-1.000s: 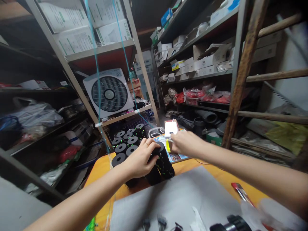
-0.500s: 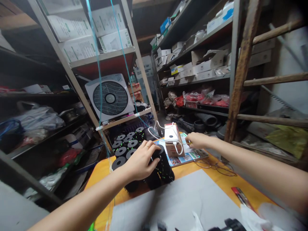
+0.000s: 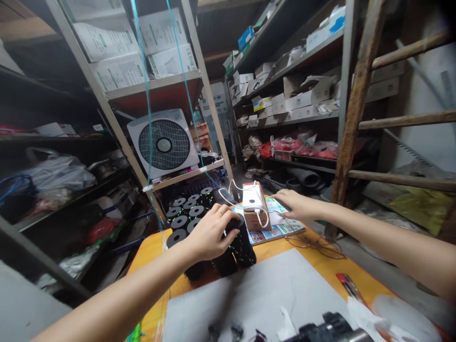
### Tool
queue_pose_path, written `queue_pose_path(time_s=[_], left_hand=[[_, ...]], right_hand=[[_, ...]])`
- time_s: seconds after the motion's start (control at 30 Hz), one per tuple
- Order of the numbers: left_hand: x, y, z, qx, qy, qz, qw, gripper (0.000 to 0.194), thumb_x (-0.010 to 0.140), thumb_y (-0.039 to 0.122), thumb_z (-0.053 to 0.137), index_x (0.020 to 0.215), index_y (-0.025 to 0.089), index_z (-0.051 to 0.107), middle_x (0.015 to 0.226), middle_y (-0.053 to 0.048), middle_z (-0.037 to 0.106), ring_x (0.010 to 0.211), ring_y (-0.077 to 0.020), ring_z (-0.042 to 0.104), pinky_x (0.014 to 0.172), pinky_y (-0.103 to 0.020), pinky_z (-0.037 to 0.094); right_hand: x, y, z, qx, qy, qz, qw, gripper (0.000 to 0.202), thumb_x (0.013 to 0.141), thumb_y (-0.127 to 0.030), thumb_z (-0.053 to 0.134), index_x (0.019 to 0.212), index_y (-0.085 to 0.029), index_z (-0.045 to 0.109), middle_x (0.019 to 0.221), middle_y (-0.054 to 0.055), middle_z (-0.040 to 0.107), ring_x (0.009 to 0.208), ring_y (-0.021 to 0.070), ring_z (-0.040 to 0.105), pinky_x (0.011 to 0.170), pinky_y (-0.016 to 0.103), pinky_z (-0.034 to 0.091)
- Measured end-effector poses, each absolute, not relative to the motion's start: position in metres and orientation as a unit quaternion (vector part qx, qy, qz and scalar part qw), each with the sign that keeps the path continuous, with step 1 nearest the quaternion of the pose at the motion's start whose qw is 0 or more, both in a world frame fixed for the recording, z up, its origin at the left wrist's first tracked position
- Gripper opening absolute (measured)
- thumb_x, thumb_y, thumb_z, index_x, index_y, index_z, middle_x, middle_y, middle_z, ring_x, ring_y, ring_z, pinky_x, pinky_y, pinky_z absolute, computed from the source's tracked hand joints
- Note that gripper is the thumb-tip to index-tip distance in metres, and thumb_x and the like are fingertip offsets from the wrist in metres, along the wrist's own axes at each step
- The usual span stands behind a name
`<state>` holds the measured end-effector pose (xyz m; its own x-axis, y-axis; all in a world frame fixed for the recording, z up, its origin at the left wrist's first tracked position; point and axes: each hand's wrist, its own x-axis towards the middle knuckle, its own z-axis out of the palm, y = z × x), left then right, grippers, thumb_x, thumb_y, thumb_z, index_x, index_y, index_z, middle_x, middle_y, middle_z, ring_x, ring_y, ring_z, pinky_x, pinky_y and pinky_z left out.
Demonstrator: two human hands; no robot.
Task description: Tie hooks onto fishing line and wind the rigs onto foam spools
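Note:
My left hand (image 3: pixel 213 232) curls over the top of a black bristle roller (image 3: pixel 245 244) with green flecks, thumb and fingers around its upper end. The roller stands upright at the near right of several others like it, black cylinders with round holed tops (image 3: pixel 195 211). My right hand (image 3: pixel 297 205) is beyond, over the printed sheets right of a small cardboard box (image 3: pixel 261 221). Its thumb and fingers are around a dark flat object (image 3: pixel 282 204), mostly hidden by the hand. A white power bank (image 3: pixel 252 195) with a white cable lies on the box.
A grey board (image 3: pixel 256 294) covers the near part of the yellow table (image 3: pixel 149 259). A black tool (image 3: pixel 326 327), white tissue and a red-black packet (image 3: pixel 347 285) lie near the front. A wooden ladder (image 3: pixel 351 133), shelves and a box fan (image 3: pixel 164 145) stand around.
My right hand has spread from a tight pinch, and a dark flat object now shows between its fingers. My left hand stays on the roller. The view has shifted slightly.

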<state>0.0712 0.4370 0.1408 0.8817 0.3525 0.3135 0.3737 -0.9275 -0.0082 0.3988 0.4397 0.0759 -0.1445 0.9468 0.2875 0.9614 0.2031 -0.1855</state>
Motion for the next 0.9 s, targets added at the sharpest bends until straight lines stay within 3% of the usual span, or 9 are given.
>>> queue_pose_path(time_s=[0.13, 0.23, 0.3, 0.4, 0.6, 0.8, 0.9], left_hand=[[0.069, 0.433, 0.144, -0.972, -0.178, -0.150, 0.032, 0.023, 0.091, 0.018, 0.049, 0.114, 0.019, 0.053, 0.113, -0.010, 0.059, 0.106, -0.0250, 0.049, 0.097, -0.044, 0.045], [0.065, 0.432, 0.145, -0.972, -0.183, -0.148, 0.027, 0.028, 0.090, 0.013, 0.047, 0.117, 0.018, 0.052, 0.117, -0.012, 0.057, 0.108, -0.0246, 0.050, 0.098, -0.043, 0.045], [0.062, 0.432, 0.145, -0.972, -0.185, -0.144, 0.025, 0.031, 0.089, 0.015, 0.051, 0.120, 0.018, 0.050, 0.122, -0.013, 0.056, 0.109, -0.0252, 0.051, 0.099, -0.044, 0.046], [0.058, 0.433, 0.141, -0.973, -0.185, -0.139, 0.026, 0.037, 0.086, 0.016, 0.056, 0.122, 0.019, 0.049, 0.125, -0.013, 0.055, 0.110, -0.0260, 0.052, 0.098, -0.045, 0.046], [0.058, 0.437, 0.134, -0.969, -0.197, -0.150, 0.023, 0.034, 0.084, 0.008, 0.051, 0.116, 0.019, 0.053, 0.120, -0.011, 0.056, 0.107, -0.0258, 0.050, 0.096, -0.044, 0.047], [0.060, 0.438, 0.136, -0.959, -0.219, -0.181, -0.014, 0.022, 0.091, 0.016, 0.048, 0.112, 0.019, 0.055, 0.115, -0.010, 0.058, 0.106, -0.0246, 0.053, 0.098, -0.044, 0.046], [0.056, 0.438, 0.143, -0.948, -0.237, -0.208, -0.037, 0.020, 0.095, 0.019, 0.043, 0.111, 0.020, 0.055, 0.115, -0.009, 0.058, 0.110, -0.0239, 0.053, 0.102, -0.044, 0.042]], right_hand=[[0.371, 0.405, 0.089, -0.598, -0.760, -0.013, 0.252, 0.025, 0.095, -0.025, 0.049, 0.115, -0.016, 0.062, 0.119, 0.013, 0.063, 0.114, 0.0267, 0.057, 0.102, 0.046, 0.042], [0.333, 0.383, 0.073, -0.544, -0.799, 0.068, 0.248, 0.020, 0.090, -0.030, 0.053, 0.100, -0.020, 0.069, 0.096, 0.007, 0.071, 0.089, 0.0225, 0.066, 0.082, 0.035, 0.051], [0.308, 0.378, 0.051, -0.529, -0.804, 0.111, 0.249, 0.032, 0.084, -0.032, 0.062, 0.113, -0.019, 0.066, 0.101, 0.009, 0.072, 0.087, 0.0236, 0.067, 0.077, 0.034, 0.053], [0.282, 0.385, 0.019, -0.528, -0.794, 0.146, 0.265, 0.051, 0.081, -0.034, 0.069, 0.126, -0.015, 0.057, 0.111, 0.013, 0.068, 0.094, 0.0242, 0.066, 0.082, 0.038, 0.054], [0.271, 0.414, -0.007, -0.517, -0.787, 0.188, 0.277, 0.027, 0.093, -0.037, 0.061, 0.108, -0.015, 0.063, 0.104, 0.005, 0.066, 0.089, 0.0174, 0.064, 0.079, 0.037, 0.055], [0.275, 0.414, -0.002, -0.500, -0.778, 0.234, 0.300, 0.028, 0.093, -0.036, 0.061, 0.112, -0.015, 0.061, 0.100, 0.004, 0.065, 0.083, 0.0158, 0.064, 0.075, 0.035, 0.056], [0.275, 0.415, 0.004, -0.476, -0.774, 0.263, 0.325, 0.040, 0.090, -0.036, 0.065, 0.123, -0.016, 0.056, 0.106, 0.006, 0.065, 0.086, 0.0176, 0.065, 0.078, 0.038, 0.056]])
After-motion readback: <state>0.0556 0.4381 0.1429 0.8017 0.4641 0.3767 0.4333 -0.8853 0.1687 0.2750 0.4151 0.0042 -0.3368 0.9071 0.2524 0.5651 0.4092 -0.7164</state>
